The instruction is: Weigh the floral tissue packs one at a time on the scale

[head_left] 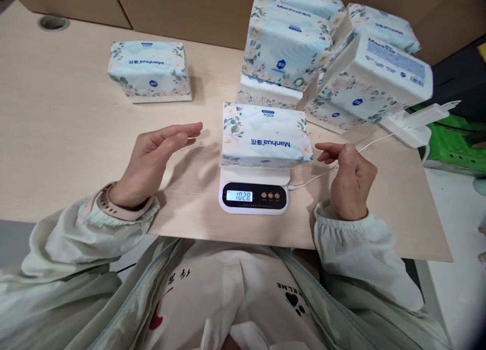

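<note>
A pack of tissues (266, 132), printed with flowers, rests on a white digital kitchen scale (254, 208) whose lit display reads about 102.8. To the left of the pack, my left hand (157, 155) hovers above the table with its fingers stretched out, holding nothing. On the other side, my right hand (349, 175) is close to the pack's right end. Its index finger points toward the pack and the other fingers are partly curled; a narrow gap seems to lie between them, and I see nothing held.
A second tissue pack (150, 72) stands at the back left. Several packs (292, 46) are piled at the back right. A white cable (315, 179) runs from the scale to a white power strip (410, 130). Brown cardboard (186, 13) lines the far edge; a green crate (455, 142) sits right.
</note>
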`<state>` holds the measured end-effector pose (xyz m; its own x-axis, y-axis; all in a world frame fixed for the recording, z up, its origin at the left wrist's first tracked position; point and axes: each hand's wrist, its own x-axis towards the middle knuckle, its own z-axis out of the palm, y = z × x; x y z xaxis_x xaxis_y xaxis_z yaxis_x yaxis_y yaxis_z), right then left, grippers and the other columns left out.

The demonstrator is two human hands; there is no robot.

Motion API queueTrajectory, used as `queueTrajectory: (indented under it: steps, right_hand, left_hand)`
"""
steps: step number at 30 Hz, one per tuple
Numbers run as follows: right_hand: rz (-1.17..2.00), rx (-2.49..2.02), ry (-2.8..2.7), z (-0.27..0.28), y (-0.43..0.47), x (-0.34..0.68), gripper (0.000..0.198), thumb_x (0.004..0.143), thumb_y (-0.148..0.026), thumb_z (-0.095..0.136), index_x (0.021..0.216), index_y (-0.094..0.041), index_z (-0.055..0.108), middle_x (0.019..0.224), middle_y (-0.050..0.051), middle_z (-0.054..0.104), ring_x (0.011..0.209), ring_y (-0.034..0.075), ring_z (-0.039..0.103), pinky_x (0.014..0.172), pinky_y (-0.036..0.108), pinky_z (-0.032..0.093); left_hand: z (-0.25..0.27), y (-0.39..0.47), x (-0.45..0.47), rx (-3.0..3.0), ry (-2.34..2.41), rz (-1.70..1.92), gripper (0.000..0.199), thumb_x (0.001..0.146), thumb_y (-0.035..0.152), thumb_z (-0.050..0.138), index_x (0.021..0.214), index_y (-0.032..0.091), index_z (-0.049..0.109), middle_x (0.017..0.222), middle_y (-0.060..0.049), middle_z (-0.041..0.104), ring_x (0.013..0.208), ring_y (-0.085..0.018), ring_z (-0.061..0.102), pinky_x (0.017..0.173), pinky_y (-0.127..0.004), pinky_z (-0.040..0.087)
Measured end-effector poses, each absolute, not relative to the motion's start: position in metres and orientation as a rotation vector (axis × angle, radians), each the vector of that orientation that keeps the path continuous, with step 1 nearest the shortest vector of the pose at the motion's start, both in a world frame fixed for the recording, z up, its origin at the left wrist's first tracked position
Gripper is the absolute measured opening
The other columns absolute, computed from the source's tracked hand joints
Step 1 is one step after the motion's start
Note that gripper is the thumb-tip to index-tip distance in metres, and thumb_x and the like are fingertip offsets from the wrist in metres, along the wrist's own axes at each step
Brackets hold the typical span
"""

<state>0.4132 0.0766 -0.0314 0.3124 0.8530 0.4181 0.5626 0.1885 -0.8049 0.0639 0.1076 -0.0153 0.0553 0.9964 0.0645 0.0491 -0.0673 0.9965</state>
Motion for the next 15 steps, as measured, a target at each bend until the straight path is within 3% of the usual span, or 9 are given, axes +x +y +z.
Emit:
queueTrajectory:
  steps: [7, 11, 15]
  right_hand:
    - [0.371, -1.574, -1.589, -0.006, 0.084, 0.420, 0.060, 0.106, -0.075, 0.042, 0.106, -0.032, 0.084, 0.116, 0.009, 0.082, 0.106, 0.032, 0.073, 0.109, 0.057, 0.051]
    - [0.436, -1.635, -1.532, 0.002, 0.083, 0.420, 0.073, 0.099, -0.086, 0.044, 0.104, -0.026, 0.085, 0.114, 0.012, 0.083, 0.105, 0.031, 0.073, 0.108, 0.058, 0.053]
    - [0.554, -1.714, -1.483, 0.006, 0.085, 0.420, 0.080, 0.095, -0.091, 0.044, 0.100, -0.023, 0.087, 0.094, 0.011, 0.078, 0.093, 0.028, 0.068, 0.097, 0.052, 0.056]
  left_hand:
    - [0.002, 0.098, 0.064, 1.289, 1.160, 1.112, 0.025, 0.098, 0.039, 0.083, 0.120, 0.029, 0.088, 0.137, -0.004, 0.082, 0.143, -0.033, 0.069, 0.130, -0.058, 0.049]
    - [0.003, 0.095, 0.063, 1.254, 1.197, 1.089, 0.026, 0.094, 0.043, 0.086, 0.118, 0.031, 0.088, 0.139, -0.003, 0.080, 0.145, -0.034, 0.067, 0.132, -0.063, 0.046]
    - [0.001, 0.094, 0.065, 1.206, 1.206, 1.041, 0.028, 0.092, 0.041, 0.086, 0.118, 0.032, 0.087, 0.142, -0.001, 0.079, 0.148, -0.035, 0.065, 0.136, -0.062, 0.043]
